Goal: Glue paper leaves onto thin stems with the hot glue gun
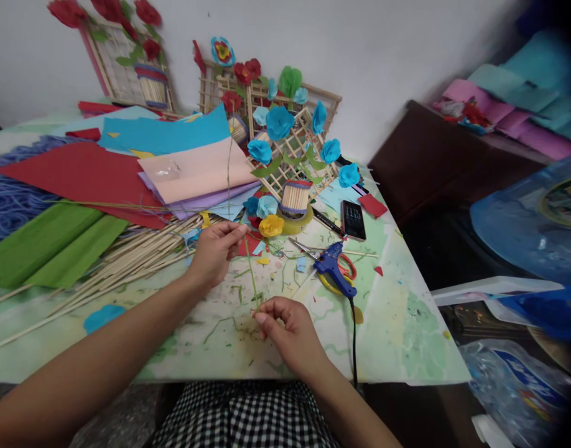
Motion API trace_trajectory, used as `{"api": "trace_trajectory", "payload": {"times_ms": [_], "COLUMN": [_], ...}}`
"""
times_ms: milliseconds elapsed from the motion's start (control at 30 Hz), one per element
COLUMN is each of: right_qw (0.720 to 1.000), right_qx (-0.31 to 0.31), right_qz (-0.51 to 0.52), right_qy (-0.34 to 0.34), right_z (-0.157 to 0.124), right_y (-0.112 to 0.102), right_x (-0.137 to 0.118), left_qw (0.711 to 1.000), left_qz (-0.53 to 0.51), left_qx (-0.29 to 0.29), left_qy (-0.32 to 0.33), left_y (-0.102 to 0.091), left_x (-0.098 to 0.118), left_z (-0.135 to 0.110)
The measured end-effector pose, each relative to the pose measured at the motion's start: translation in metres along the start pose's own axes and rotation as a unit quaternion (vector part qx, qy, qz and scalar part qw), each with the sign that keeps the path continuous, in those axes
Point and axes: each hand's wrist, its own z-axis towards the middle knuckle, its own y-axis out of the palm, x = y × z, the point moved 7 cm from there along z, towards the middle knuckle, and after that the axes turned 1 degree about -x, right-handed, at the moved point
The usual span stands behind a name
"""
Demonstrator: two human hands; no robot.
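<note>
A thin green stem [249,261] runs between my two hands over the table. My left hand [218,249] pinches it higher up, and a long thin piece rises above those fingers toward the paper flowers. Lower and nearer to me, my right hand [288,326] pinches the bottom end, where a small green tangle shows at the fingertips. Whether the stem is wire or twisted paper I cannot tell. Just beyond the left hand lie a yellow paper flower [271,225] and a light blue paper flower [267,206]. Green scraps are scattered beneath both hands.
A blue glue gun [333,269] rests on scissors [349,266] at the right, its cord hanging over the front edge. A phone [353,219] lies behind. Wooden sticks [140,255], green paper [56,246] and red paper [87,177] spread left. Stick trellises with flowers [297,152] lean behind.
</note>
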Motion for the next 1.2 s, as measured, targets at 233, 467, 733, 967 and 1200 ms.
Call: {"api": "trace_trajectory", "payload": {"times_ms": [233, 467, 733, 967, 1200], "right_qw": [0.986, 0.940, 0.776, 0.790, 0.789], "right_qx": [-0.084, 0.115, 0.318, 0.279, 0.294], "right_qz": [-0.143, -0.287, -0.544, -0.546, -0.538], "right_qy": [-0.019, -0.142, -0.031, -0.011, -0.051], "right_z": [-0.026, -0.009, 0.005, 0.019, 0.009], "right_y": [0.005, -0.041, -0.142, -0.152, -0.152], "right_x": [-0.018, -0.051, -0.018, 0.010, 0.000], "left_qw": [0.999, 0.983, 0.968, 0.969, 0.976], "left_qz": [0.029, 0.093, 0.158, 0.129, 0.054], "left_qx": [-0.013, -0.145, -0.173, -0.185, -0.178], "left_qy": [0.009, -0.062, -0.086, -0.103, -0.115], "left_y": [0.002, 0.023, 0.031, 0.031, 0.030], "left_x": [0.000, -0.027, -0.036, -0.045, -0.047], "left_z": [-0.001, -0.017, -0.028, -0.030, -0.027]}}
